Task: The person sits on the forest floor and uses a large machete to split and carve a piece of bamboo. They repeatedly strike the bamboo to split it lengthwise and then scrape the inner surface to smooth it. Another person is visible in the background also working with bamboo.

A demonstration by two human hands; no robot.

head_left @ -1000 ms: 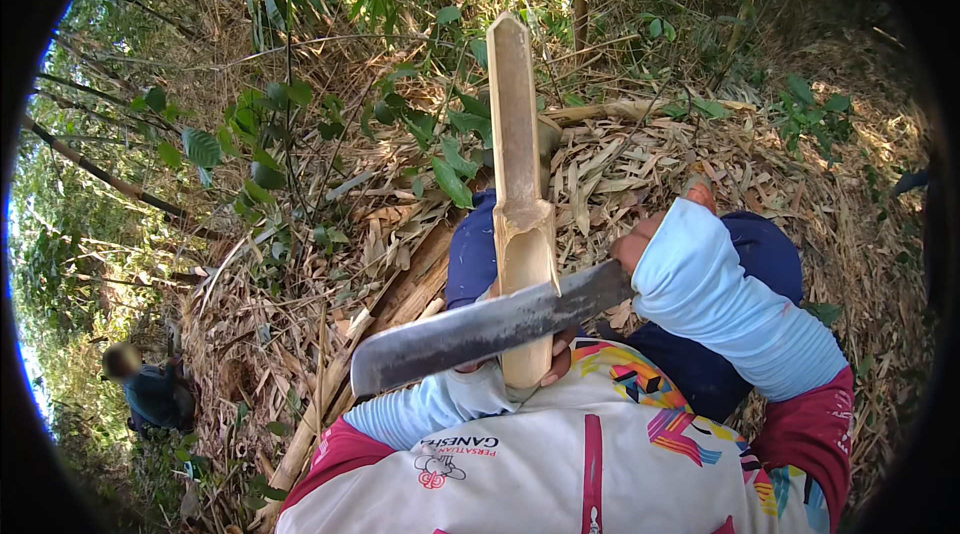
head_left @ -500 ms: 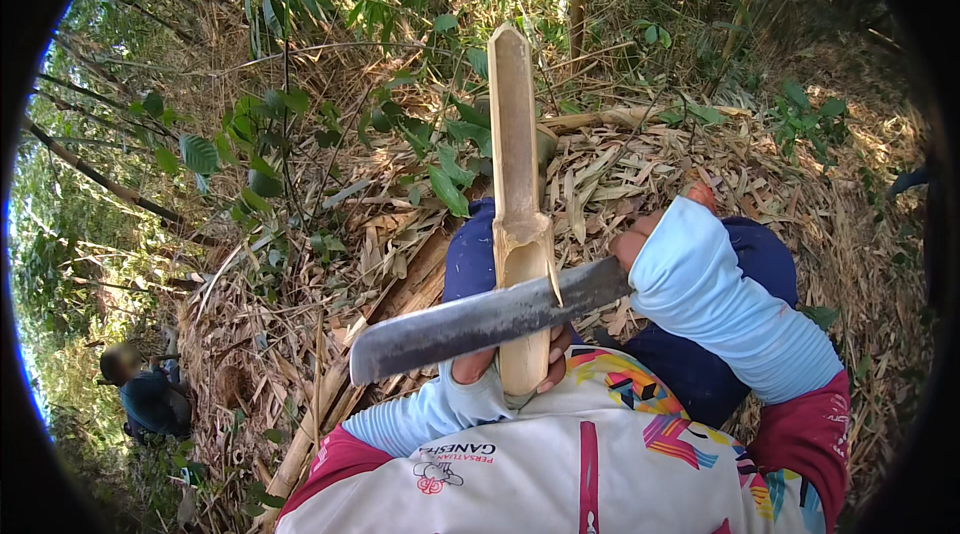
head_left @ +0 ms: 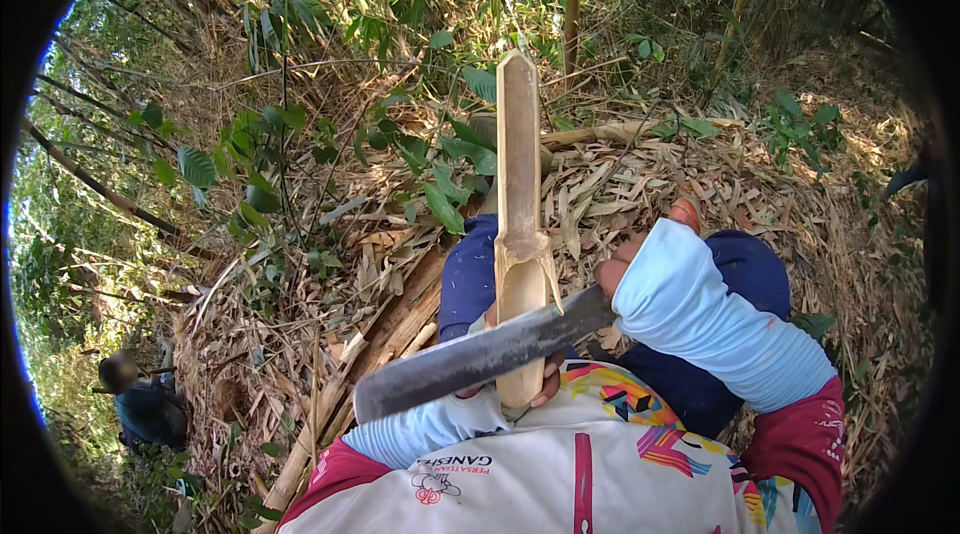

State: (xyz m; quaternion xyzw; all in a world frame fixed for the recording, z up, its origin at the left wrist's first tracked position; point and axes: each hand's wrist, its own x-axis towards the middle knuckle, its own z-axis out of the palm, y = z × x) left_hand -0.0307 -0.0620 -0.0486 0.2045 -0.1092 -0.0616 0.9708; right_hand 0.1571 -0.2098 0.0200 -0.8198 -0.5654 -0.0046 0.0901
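Two hands are closed, the left hand (head_left: 549, 381) round the near end of the bamboo (head_left: 520, 219), the right hand (head_left: 612, 270) on the machete (head_left: 480, 352). The bamboo points far, by the left knee (head_left: 466, 276); it looks light and stiff, its thin rim apt to splinter, so the near end seems the best hold, though the machete crosses there. Dry leaves (head_left: 655, 174) and split wood (head_left: 405, 302) lie around.

Pale straw along the split bamboo (head_left: 518, 154) at twelve o'clock, browner inside its hollow. Dark grey, mottled blackish, on the knife (head_left: 480, 356) at six. Light blue on the lower sleeve (head_left: 700, 304), crimson on the upper sleeve (head_left: 800, 439), toward four. Navy on the trousers (head_left: 750, 269) at three. White on the jacket (head_left: 510, 499), patterned multicoloured toward five.
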